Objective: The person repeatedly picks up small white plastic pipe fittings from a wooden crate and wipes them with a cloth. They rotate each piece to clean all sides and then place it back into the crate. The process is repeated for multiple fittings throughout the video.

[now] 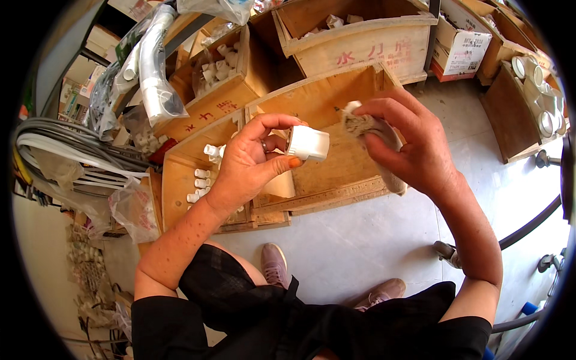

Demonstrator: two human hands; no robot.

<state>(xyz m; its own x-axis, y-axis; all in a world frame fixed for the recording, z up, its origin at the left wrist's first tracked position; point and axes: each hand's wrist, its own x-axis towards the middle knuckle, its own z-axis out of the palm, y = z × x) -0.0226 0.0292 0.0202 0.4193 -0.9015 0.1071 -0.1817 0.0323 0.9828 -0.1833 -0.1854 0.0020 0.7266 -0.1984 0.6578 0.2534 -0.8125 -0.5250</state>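
White plastic pipe fitting (308, 143) sits pinched in your left hand (249, 162), thumb under it and fingers curled over the top, held in the air above the wooden crates (324, 102). Your right hand (414, 144) is closed around a grey, frayed rag (366, 125), its worn end just beside the fitting's open mouth. The grip on the fitting looks light and near one end, so a firm push from the rag could likely twist it loose and drop it into the open crate or onto the concrete floor (360, 240). Loose fibres might also snag on the rim. Room is tight ahead and to your left, where crate edges, bagged white pipe bends (153, 66) and coiled grey cable (66, 141) crowd in; the floor around your shoes (274, 264) and to your right offers freer space.
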